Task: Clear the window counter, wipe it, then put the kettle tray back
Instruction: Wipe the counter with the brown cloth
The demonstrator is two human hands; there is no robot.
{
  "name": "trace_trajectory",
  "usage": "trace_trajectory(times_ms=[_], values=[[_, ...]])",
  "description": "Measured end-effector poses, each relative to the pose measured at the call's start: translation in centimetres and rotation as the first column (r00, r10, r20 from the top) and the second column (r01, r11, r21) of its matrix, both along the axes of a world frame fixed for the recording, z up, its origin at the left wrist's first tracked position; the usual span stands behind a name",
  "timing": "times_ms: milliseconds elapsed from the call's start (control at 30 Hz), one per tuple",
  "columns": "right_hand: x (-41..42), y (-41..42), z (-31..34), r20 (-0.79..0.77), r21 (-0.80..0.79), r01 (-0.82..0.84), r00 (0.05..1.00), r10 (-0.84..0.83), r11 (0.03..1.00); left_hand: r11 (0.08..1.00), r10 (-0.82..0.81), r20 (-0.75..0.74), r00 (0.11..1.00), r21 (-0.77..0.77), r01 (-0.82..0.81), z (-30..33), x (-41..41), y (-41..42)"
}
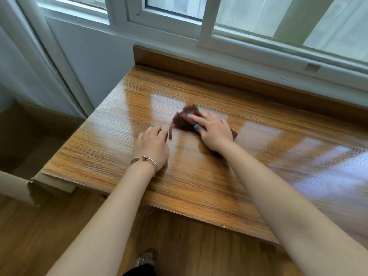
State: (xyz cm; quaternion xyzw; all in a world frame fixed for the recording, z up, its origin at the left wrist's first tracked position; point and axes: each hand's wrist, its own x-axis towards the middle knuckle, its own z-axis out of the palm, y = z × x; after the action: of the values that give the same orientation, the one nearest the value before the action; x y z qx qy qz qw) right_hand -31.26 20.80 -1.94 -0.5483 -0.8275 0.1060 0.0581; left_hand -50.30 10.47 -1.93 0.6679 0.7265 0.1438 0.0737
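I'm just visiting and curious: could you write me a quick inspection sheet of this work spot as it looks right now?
Surface: glossy wooden counter under the window, bare apart from the cloth.
Job's things: dark red cloth bunched on the counter; kettle tray not in view.
Clutter: nothing seen.
Hands: right hand presses flat on the cloth; left hand rests on the counter beside it, holding nothing, bracelet on the wrist.
Cables: nothing seen.
Surroundings: white-framed window behind, curtain at left, wooden floor below.

R hand (214, 132) flat on brown cloth (184, 118), L hand (152, 146) on wood counter (219, 186) by window (199, 26)
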Motion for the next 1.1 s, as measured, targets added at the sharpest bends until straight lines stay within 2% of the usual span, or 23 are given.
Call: trace_trajectory(times_ms=[67,167,300,367,433,500,567,667,733,800,933,1033,1100], values=[[-0.9,0.6,0.0,0.037,0.003,0.089,0.995,-0.089,0.996,1.000,0.008,-0.006,1.000,0.010,-0.008,-0.3,0.3,-0.3],[-0.5,-3.2,0.2,0.026,0.015,0.083,0.996,-0.083,0.996,1.000,0.018,0.034,0.999,0.020,-0.019,0.0,0.3,-0.5],[3.7,-12.5,0.4,-0.015,0.001,-0.098,0.995,0.098,0.995,0.998,0.051,0.064,0.997,-0.032,-0.049,0.6,0.6,0.2],[6.1,-16.7,0.6,-0.015,-0.024,-0.243,0.970,0.243,0.970,0.999,-0.002,0.051,0.999,-0.045,0.005,0.6,1.8,0.8],[8.0,-18.5,0.5,-0.010,-0.020,-0.341,0.940,0.341,0.940,0.996,-0.081,0.062,0.995,-0.039,0.084,0.3,4.0,1.0],[9.0,-16.9,0.5,-0.038,-0.027,-0.368,0.929,0.367,0.929,0.991,-0.130,0.113,0.985,-0.021,0.134,0.0,6.5,0.8],[9.5,-12.6,0.1,-0.027,-0.017,-0.302,0.953,0.301,0.953,0.993,-0.121,0.158,0.980,0.034,0.117,-0.2,8.5,0.4],[10.2,-4.1,-0.2,0.050,0.001,-0.062,0.997,0.062,0.998,0.996,0.007,0.246,0.969,0.088,-0.029,-0.2,10.2,-0.6],[9.9,-0.3,0.0,0.081,-0.001,0.082,0.993,-0.082,0.997,0.992,0.026,0.238,0.971,0.115,-0.055,-0.5,11.1,-1.6],[9.2,0.5,0.0,0.104,0.013,0.106,0.989,-0.107,0.994,0.991,0.042,0.212,0.976,0.115,-0.067,-0.6,11.8,-2.4],[11.8,-6.9,0.1,-0.033,-0.019,-0.053,0.998,0.053,0.998,0.990,0.080,0.184,0.980,0.099,-0.100,-0.6,12.8,-3.5],[16.8,-15.5,0.5,-0.178,-0.006,-0.221,0.960,0.216,0.975,0.986,0.114,0.145,0.983,0.107,-0.131,-1.0,13.7,-4.2],[19.8,-18.4,0.2,-0.192,0.028,-0.328,0.925,0.327,0.944,0.985,0.143,0.093,0.985,0.079,-0.151,-1.1,14.6,-4.3]])
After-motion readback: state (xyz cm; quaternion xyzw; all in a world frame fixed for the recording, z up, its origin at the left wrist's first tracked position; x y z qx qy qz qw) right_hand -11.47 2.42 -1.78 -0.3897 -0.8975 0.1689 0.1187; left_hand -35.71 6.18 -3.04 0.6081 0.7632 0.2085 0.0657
